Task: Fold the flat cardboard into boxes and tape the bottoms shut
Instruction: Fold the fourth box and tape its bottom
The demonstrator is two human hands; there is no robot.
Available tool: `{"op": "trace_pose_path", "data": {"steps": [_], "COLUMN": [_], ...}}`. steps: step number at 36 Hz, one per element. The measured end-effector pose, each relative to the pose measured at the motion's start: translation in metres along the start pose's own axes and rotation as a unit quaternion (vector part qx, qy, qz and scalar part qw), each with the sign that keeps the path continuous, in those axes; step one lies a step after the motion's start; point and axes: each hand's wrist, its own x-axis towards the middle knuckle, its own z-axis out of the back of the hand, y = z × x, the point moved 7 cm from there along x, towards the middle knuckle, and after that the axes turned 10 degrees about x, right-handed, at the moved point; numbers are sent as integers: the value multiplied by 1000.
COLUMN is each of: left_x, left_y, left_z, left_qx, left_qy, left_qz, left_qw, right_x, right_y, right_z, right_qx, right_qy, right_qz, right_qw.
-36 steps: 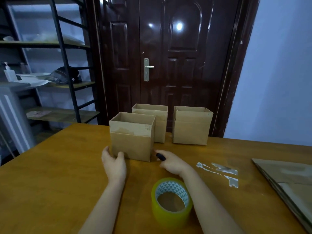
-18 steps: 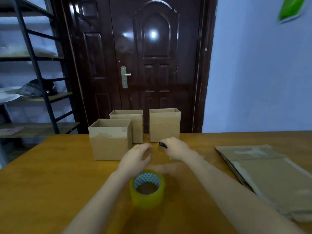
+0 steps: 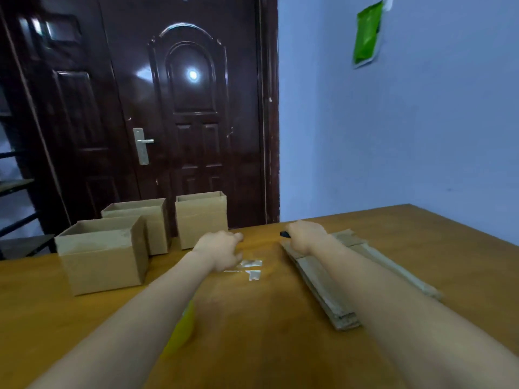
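Bare hands first: your right hand (image 3: pixel 304 234) is curled around a small black tool (image 3: pixel 285 234) right over the far end of the flat cardboard stack (image 3: pixel 323 284), and your left hand (image 3: pixel 222 248) hovers loose-fingered, holding nothing, above some tape scraps (image 3: pixel 251 268) on the counter (image 3: pixel 252 332). Three folded boxes (image 3: pixel 104 256) sit further left, and the yellow tape roll (image 3: pixel 182 329) peeks out under your left forearm.

R hand (image 3: pixel 304 234) grips black tool (image 3: pixel 285 234), maybe cutter.

plain tan boxes (image 3: pixel 104 256), honey-brown table (image 3: pixel 252 332), glossy dark-brown door (image 3: pixel 191 122), pale blue wall (image 3: pixel 407 136), green packet (image 3: pixel 366 35)
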Motion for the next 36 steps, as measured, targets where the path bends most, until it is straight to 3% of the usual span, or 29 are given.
{"op": "trace_pose_path", "data": {"steps": [10,19,29,36], "left_x": [43,51,46,47], "left_y": [-109,-156,-165,-153], "left_z": [30,7,-23,3], "left_qx": [24,-13,-88,-233], "left_qy": [-25,25,19,-26], "left_qz": [-78,-75,-36,84], "left_qw": [996,997,995,968], "right_x": [-53,-88,-89,-87], "right_y": [-126,-196,-205,-211], "right_z": [20,-3,-35,-7], "right_qx": [16,37,88,223], "right_qy": [3,25,17,-105], "right_qz": [-107,-200,-221,-248], "right_qw": [994,979,971,937]}}
